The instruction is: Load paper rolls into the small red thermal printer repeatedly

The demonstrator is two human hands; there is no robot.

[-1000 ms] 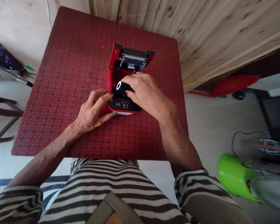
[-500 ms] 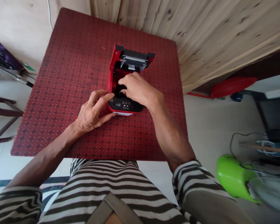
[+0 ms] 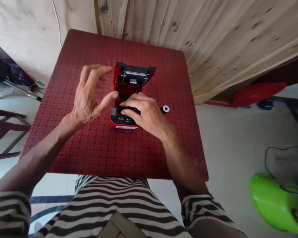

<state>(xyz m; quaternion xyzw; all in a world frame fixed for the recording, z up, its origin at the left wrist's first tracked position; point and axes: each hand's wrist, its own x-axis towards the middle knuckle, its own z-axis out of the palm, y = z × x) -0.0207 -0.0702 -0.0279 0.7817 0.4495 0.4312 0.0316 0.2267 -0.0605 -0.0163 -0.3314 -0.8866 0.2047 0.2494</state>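
Note:
A small red-and-black printer [image 3: 115, 119] stands on the table with its lid [image 3: 135, 68] raised. My right hand [image 3: 150, 114] is over its front panel, thumb and fingers closed around a dark roll [image 3: 162, 110]. The roll's white-cored end sticks out to the right of the hand; most of the rest is covered by my fingers. To the left of the printer, my left hand [image 3: 88, 96] is raised with its fingers spread, holding nothing. Its fingertips are blurred, and the thumb is close to the printer's left side. The bottom of the printer's compartment is partly hidden by my right hand.
The square table [image 3: 94, 148] has a red patterned cover. Wooden planks [image 3: 159, 23] line the wall behind it. A dark wooden chair [image 3: 10, 129] stands on the left. On the floor at right is a bright green bin [image 3: 270, 201], with a black cable near it.
My left hand has let go of the printer's front corner and lifted with spread fingers. My right hand has come out of the compartment toward the front, and a dark roll now shows in it.

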